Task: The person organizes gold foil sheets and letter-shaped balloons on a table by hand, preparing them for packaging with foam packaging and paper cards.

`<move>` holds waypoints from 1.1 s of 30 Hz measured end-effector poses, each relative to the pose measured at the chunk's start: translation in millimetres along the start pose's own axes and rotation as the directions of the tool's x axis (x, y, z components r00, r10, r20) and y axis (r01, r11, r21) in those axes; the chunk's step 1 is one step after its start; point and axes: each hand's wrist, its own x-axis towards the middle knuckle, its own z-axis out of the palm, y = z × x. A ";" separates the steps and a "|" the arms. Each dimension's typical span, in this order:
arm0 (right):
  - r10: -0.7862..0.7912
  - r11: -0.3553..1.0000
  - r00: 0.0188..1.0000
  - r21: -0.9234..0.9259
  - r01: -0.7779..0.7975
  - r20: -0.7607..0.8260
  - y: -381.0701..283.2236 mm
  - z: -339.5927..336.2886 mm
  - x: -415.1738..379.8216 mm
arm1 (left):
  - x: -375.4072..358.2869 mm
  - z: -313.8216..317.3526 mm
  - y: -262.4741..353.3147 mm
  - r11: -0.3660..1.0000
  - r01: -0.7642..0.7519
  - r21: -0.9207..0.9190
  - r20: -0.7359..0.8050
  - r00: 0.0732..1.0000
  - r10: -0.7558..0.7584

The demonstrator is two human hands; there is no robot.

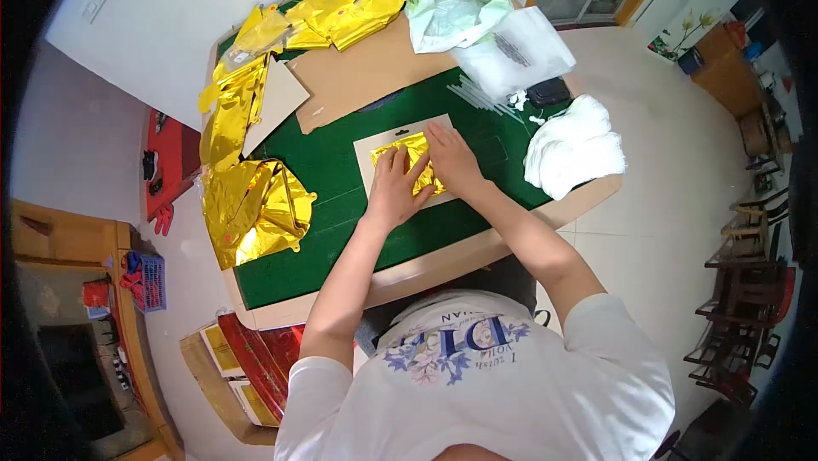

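Note:
A folded gold foil balloon (406, 147) lies on a pale cardboard card (365, 154) with a small dark hanging slot at its far edge. My left hand (394, 188) rests on the foil's left and near part, fingers spread. Over the foil's right side and the card's far right corner lies my right hand (452, 157), its fingers stretched out flat. Both palms face down and partly hide the foil. Neither hand is closed around anything.
Several loose gold foil balloons (256, 210) line the left and far table edges. Cardboard sheets (375, 69) lie beyond the card. A plastic bag (456, 9), thin white sticks (486, 99), a black object (548, 92) and a white bundle (573, 147) lie toward the right on the green tabletop (298, 278).

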 end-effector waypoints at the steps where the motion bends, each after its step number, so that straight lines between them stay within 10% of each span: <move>1: -0.007 1.000 1.000 -0.003 0.007 0.004 -0.1 1.3 -0.7 | -0.4 0.5 0.7 1.000 0.011 -0.015 -0.025 1.000 -0.011; 19: -0.005 0.994 1.000 -0.111 0.004 -0.004 -13.0 0.3 -10.7 | -5.4 11.2 -4.1 0.998 -0.007 -0.067 -0.123 0.992 -0.002; 24: 0.208 0.961 0.976 0.197 -0.193 -0.061 4.0 -30.3 -10.3 | -6.1 8.8 -4.5 0.994 -0.001 -0.110 -0.130 0.991 -0.013; 33: -0.098 0.995 0.995 -0.012 0.098 -0.026 44.4 -40.6 -14.8 | -6.0 5.1 -2.9 0.997 -0.007 -0.081 -0.098 0.995 -0.001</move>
